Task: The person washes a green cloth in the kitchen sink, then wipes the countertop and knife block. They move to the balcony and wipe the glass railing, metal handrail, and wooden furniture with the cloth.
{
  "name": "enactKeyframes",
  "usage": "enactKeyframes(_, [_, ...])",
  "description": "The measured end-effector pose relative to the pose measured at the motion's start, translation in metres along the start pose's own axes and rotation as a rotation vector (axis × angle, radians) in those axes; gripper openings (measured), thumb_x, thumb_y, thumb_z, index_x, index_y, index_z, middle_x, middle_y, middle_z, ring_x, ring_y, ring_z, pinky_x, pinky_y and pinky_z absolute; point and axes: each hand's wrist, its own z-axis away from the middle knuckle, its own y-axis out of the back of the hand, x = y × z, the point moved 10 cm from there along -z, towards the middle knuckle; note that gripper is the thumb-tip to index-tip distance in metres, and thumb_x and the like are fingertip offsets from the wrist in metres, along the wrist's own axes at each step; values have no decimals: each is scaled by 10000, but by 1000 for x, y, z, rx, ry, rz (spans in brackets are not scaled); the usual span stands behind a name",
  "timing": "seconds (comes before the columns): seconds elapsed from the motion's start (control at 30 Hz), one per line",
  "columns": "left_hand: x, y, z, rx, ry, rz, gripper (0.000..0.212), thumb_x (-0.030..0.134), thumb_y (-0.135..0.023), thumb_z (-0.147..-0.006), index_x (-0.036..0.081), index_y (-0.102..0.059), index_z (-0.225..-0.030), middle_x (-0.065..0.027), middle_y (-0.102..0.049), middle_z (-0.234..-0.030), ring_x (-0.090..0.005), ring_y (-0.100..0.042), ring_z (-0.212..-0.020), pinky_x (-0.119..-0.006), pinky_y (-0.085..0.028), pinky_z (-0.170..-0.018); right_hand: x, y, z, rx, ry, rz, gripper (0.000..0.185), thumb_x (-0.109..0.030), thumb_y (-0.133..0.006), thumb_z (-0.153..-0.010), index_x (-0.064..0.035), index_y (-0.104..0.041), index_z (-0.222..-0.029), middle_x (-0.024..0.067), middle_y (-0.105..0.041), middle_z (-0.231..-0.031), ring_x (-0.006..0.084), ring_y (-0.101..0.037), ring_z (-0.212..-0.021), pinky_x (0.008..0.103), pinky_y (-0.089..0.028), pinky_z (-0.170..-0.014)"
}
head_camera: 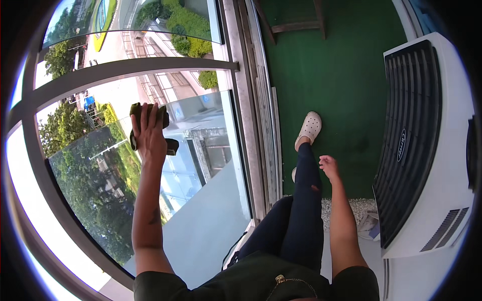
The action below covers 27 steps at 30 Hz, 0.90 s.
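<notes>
My left hand [150, 137] lies flat, fingers spread, on a dark cloth [162, 116] against the window glass [196, 158]. Folds of the cloth stick out above the fingers and to the right of the palm. Reflections and the view outdoors mix in the pane. Away from the glass, my right hand [329, 166] hangs over the green floor beside my leg, its fingers loosely curled, and no object shows in it.
Grey metal window frames [150, 66] divide the panes, with a sill track [267, 150] along the floor. A large white Carrier air conditioner [448, 113] stands at the right. Wooden legs of a piece of furniture [295, 26] show at the top. A papery object [368, 225] lies near the unit.
</notes>
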Motion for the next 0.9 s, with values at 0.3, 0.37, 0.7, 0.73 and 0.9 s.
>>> enactKeyframes(0.3, [-122,208,84,131,345,-30,490,-89,-482,-716,53,-601,-1169,-28,-391,-1427,-285,-234,-1387,-517,-167,-1115,-172,-50,102,-132,47,-4,187,-129,-547,-888,-44,-619,-1038,34,-646,-877,106,-614,-714,242,-498,-631])
enactKeyframes(0.37, [-124,213,89,158,374,108,496,-107,-458,-724,35,-592,-1181,-55,-416,-1406,-292,-293,-1358,-480,-214,-1107,-232,-42,128,-132,94,-15,198,-154,-541,-901,-61,-612,-1062,34,-643,-911,106,-613,-739,247,-490,-662])
enactKeyframes(0.7, [-105,137,24,91,801,1873,522,-146,-291,-710,-52,-626,-1099,-149,-594,-1116,-228,-582,-1055,-307,-433,-954,-655,58,231,127,706,-586,728,-289,-604,-883,-109,-167,-1436,147,-333,-1375,277,-535,-1069,413,-507,-840])
enactKeyframes(0.73, [-94,131,8,44,854,2013,494,-130,-294,-742,-59,-605,-1119,-158,-588,-1125,-235,-582,-1058,-323,-443,-951,-672,56,233,113,699,-612,823,-321,-618,-871,-127,-84,-1467,152,-272,-1416,313,-506,-1117,444,-504,-852])
enactKeyframes(0.9, [-50,72,-68,124,1075,2778,313,-32,-353,-871,-37,-511,-1141,-165,-570,-1146,-279,-578,-1056,-411,-466,-950,-691,29,203,275,473,-772,1035,-328,-748,-764,-133,-4,-1457,115,-267,-1416,360,-389,-1219,511,-468,-875])
